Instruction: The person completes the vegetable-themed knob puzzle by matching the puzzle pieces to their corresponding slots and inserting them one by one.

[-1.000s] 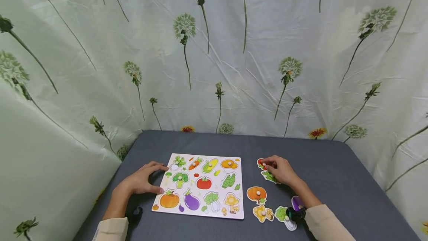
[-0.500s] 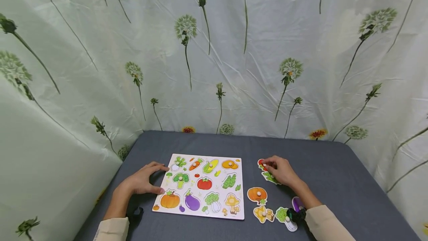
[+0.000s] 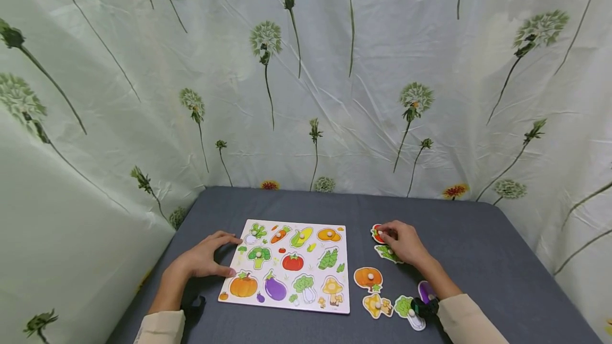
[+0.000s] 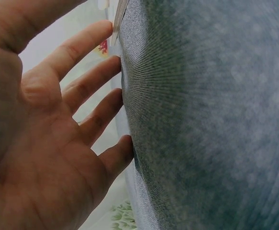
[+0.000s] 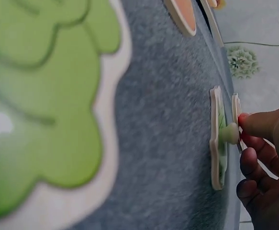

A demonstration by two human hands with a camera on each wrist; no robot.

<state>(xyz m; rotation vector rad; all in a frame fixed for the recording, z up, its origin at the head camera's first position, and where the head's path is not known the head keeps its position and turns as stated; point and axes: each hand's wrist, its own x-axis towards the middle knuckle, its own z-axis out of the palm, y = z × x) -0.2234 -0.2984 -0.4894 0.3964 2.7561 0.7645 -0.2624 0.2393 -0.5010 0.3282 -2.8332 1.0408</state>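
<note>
On the table lies a white vegetable puzzle board (image 3: pixel 313 301), with knobbed pieces in its upper row and a broccoli piece (image 3: pixel 258 255) below. My left hand (image 3: pixel 206 256) rests at its left edge, thumb and fingers spread; a fingertip meets the board's edge in the left wrist view. To the right of the board, my right hand (image 3: pixel 405 243) pinches a red tomato puzzle piece (image 3: pixel 376 234), partly hidden by the fingers. Just under that hand lies a green pea-pod-like piece (image 5: pixel 217 143), its knob close to the fingers in the right wrist view.
Loose pieces lie right of the board: a pumpkin (image 3: pixel 367 277), a mushroom (image 3: pixel 372 306), a leafy cabbage (image 3: pixel 404 304) and an eggplant (image 3: pixel 424 291) partly under the right wrist. A flower-patterned curtain (image 3: pixel 306 94) stands behind the grey table (image 3: pixel 459 238).
The tomato piece has shifted slightly to the right and turned a little in my right hand's fingers. My left hand has stayed at the board's edge.
</note>
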